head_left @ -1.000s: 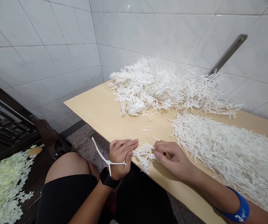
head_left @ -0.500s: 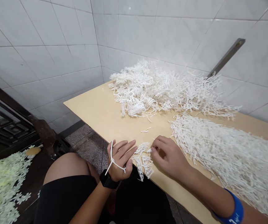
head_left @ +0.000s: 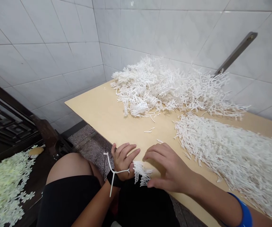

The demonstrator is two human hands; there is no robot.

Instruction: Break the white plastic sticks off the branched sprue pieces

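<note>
At the near table edge, my left hand [head_left: 124, 160] has its fingers extended and its thumb against a small bunch of white branched plastic stems [head_left: 140, 173], which sticks out toward the right. A white three-armed plastic stem [head_left: 113, 172] lies across the thumb side and the black watch on that wrist. Just right of the bunch, my right hand [head_left: 171, 167] is curved with thumb and fingers apart and nothing visible between them. How the bunch sits against the left palm is hidden.
A tangled heap of white plastic stems [head_left: 159, 88] lies at the back of the tan table [head_left: 95, 104]. A long, flatter pile [head_left: 232, 157] spreads along the right. Stray bits [head_left: 149, 130] lie between. Pale flower pieces [head_left: 3, 186] cover a dark wooden seat at the left.
My right hand has opened from a pinch and shifted down. The white stems are now gathered closer to my left thumb. The three-armed stem has slid toward the left wrist.
</note>
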